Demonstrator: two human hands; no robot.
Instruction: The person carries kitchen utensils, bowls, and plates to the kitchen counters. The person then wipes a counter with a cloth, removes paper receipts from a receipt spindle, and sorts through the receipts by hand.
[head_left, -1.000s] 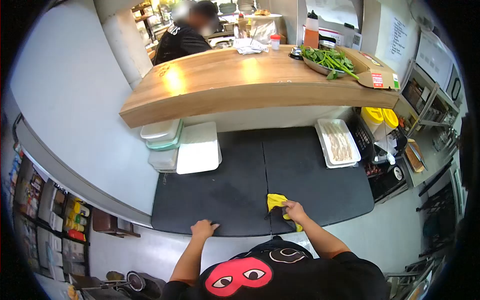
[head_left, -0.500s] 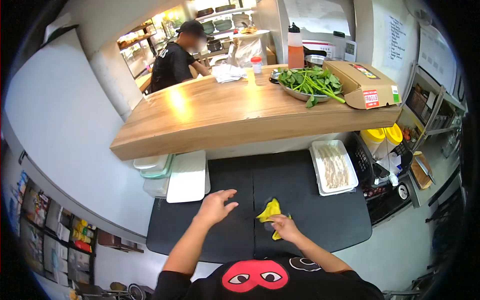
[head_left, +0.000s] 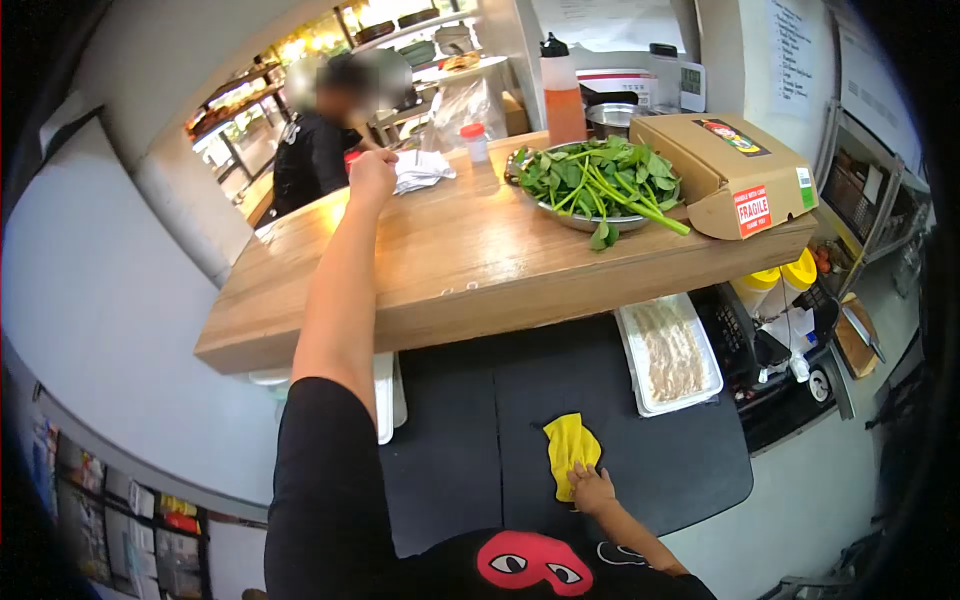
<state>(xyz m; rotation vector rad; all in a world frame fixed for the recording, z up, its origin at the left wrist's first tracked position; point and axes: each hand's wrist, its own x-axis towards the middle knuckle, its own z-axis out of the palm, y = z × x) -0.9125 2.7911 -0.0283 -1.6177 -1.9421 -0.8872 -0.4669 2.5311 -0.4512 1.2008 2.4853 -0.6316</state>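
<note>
My left arm stretches up over the wooden counter. At its far left edge, my left hand [head_left: 372, 175] is closed, fingers curled, beside some crumpled white paper [head_left: 422, 171]. What it holds, if anything, is hidden; a bit of red shows just behind it. Down on the black table [head_left: 445, 475], a yellow cloth [head_left: 570, 445] lies spread out. My right hand [head_left: 592, 488] grips the cloth's lower end, its fingers on top.
On the wooden counter [head_left: 420, 290] are a red-capped jar [head_left: 474, 145], a bowl of leafy greens [head_left: 600, 185], an orange-filled bottle [head_left: 563, 100] and a cardboard box [head_left: 740, 175]. A white tray of pale food [head_left: 670, 355] sits below. A co-worker [head_left: 310, 155] stands beyond.
My left hand has gone from above the black table up to the counter's far side. The yellow cloth, bunched before, now lies flatter and slightly right, with my right hand lower on it.
</note>
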